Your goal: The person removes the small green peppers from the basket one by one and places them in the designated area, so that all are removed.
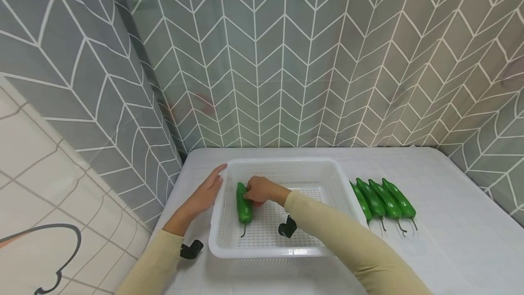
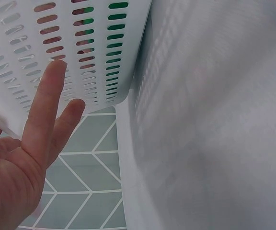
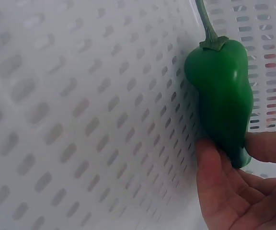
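Note:
A green pepper (image 1: 244,206) with a thin stem lies along the left side inside a white perforated plastic basket (image 1: 282,252). My right hand (image 1: 262,189) reaches into the basket and pinches this pepper between thumb and fingers near its tip; in the right wrist view the pepper (image 3: 224,91) stands out close to the basket floor, its stem pointing away from the hand (image 3: 253,187). My left hand (image 1: 206,191) rests at the basket's left rim from outside. In the left wrist view, the fingers (image 2: 44,110) are extended against the slotted wall (image 2: 28,52).
Several green peppers (image 1: 385,199) lie side by side on the white-covered table (image 1: 458,236), right of the basket. Grey curtains with a white zigzag pattern (image 1: 282,58) hang behind and at both sides. A white tiled surface (image 1: 61,185) borders the left.

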Motion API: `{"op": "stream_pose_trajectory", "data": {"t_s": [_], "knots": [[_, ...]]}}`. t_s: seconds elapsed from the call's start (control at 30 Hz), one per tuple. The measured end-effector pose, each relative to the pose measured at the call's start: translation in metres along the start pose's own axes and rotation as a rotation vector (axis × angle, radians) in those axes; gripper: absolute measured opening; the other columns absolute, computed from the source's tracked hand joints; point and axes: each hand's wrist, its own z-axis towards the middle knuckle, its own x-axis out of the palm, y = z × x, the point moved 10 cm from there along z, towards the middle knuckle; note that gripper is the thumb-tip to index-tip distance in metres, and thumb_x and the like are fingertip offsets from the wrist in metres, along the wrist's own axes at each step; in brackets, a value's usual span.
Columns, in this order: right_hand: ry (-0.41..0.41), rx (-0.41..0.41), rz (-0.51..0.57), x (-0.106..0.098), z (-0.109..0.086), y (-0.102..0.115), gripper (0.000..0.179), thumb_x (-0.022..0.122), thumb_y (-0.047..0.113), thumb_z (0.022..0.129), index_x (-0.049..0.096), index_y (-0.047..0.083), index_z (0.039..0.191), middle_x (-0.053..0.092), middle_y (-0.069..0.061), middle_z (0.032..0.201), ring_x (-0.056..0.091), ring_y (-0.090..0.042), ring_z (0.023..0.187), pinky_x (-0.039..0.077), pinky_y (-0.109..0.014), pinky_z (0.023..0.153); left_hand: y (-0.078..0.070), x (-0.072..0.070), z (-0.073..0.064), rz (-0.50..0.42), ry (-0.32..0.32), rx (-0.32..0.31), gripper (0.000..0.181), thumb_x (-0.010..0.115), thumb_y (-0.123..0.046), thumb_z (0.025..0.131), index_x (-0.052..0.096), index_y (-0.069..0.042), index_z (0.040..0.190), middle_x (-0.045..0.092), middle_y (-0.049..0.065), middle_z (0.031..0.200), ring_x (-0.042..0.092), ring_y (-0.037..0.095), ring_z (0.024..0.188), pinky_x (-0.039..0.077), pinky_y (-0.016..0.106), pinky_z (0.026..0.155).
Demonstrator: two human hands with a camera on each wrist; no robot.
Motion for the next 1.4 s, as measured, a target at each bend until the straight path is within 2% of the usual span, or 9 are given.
{"op": "stream_pose_trajectory", "data": {"t_s": [0.27, 0.5, 0.87, 1.17, 1.4], "knots": [[-0.02, 0.026, 0.058, -0.005, 0.0, -0.003, 0.023, 0.068, 0.009, 0.096, 0.07, -0.008, 0.111, 0.067, -0.008, 0.081, 0.066, -0.017, 0.067, 0.059, -0.028, 0.061, 0.0, -0.002, 0.001, 0.016, -0.021, -0.014, 0.051, 0.024, -0.025, 0.114, 0.013, -0.012, 0.163, 0.051, 0.022, 0.142, 0.065, 0.031, 0.111, 0.053, 0.049, 0.096], [-0.011, 0.04, 0.088, -0.01, -0.004, -0.006, 0.027, 0.069, 0.007, 0.096, 0.068, -0.009, 0.118, 0.069, -0.012, 0.087, 0.069, -0.02, 0.072, 0.06, -0.03, 0.062, -0.001, -0.002, -0.001, 0.024, -0.02, -0.009, 0.052, 0.025, -0.026, 0.114, 0.013, -0.012, 0.163, 0.05, 0.023, 0.144, 0.062, 0.035, 0.118, 0.048, 0.055, 0.102], [-0.022, -0.019, 0.133, -0.038, -0.015, -0.005, 0.028, 0.066, 0.005, 0.095, 0.066, -0.009, 0.12, 0.069, -0.014, 0.089, 0.071, -0.022, 0.075, 0.061, -0.03, 0.062, -0.004, -0.002, -0.003, 0.017, -0.018, 0.0, 0.053, 0.026, -0.026, 0.114, 0.013, -0.013, 0.163, 0.053, 0.021, 0.14, 0.065, 0.029, 0.109, 0.049, 0.054, 0.101], [-0.046, -0.042, 0.238, -0.063, -0.033, -0.006, 0.032, 0.065, 0.006, 0.097, 0.063, -0.009, 0.125, 0.069, -0.013, 0.096, 0.072, -0.023, 0.078, 0.062, -0.033, 0.067, -0.003, 0.0, 0.0, 0.03, -0.032, -0.005, 0.052, 0.025, -0.024, 0.114, 0.013, -0.011, 0.163, 0.051, 0.021, 0.143, 0.062, 0.029, 0.115, 0.04, 0.057, 0.108], [-0.071, -0.044, 0.28, -0.079, -0.042, -0.016, 0.037, 0.065, 0.009, 0.097, 0.06, -0.008, 0.13, 0.07, -0.013, 0.097, 0.073, -0.023, 0.08, 0.062, -0.034, 0.069, 0.001, -0.001, 0.001, 0.01, -0.027, -0.012, 0.051, 0.024, -0.025, 0.114, 0.014, -0.011, 0.163, 0.056, 0.019, 0.134, 0.065, 0.028, 0.107, 0.047, 0.052, 0.102]]}}
